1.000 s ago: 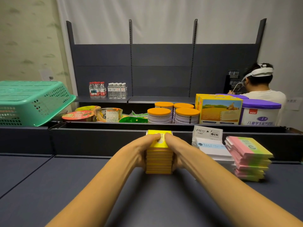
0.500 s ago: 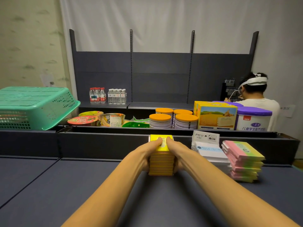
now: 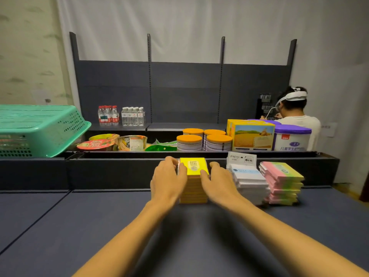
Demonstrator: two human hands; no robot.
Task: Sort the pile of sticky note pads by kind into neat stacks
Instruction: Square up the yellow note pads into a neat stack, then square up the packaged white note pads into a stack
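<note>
Three stacks of sticky note pads stand in a row on the dark table (image 3: 79, 226). The yellow stack (image 3: 193, 184) is in the middle, with a labelled yellow pad on top. To its right is a white stack (image 3: 249, 180) with a white card upright behind it. Furthest right is a pink and green stack (image 3: 283, 182). My left hand (image 3: 168, 176) lies against the yellow stack's left side, fingertips at its top edge. My right hand (image 3: 218, 179) flanks the right side, thumb touching the top pad's near corner. Fingers of both look relaxed, not curled round the stack.
A low dark wall (image 3: 111, 172) runs behind the stacks. Beyond it are a green plastic basket (image 3: 44, 128), noodle bowls (image 3: 95, 144), orange-lidded tins (image 3: 203, 139), a yellow box (image 3: 253, 136) and a purple-lidded tub (image 3: 292, 137). Water bottles (image 3: 121, 115) stand on a shelf. A person (image 3: 295, 114) sits at the far right.
Both hands have eased off the yellow stack: the thumbs lifted from its top and the palms drew slightly apart and back. The stack stays in place. My head tilted up.
</note>
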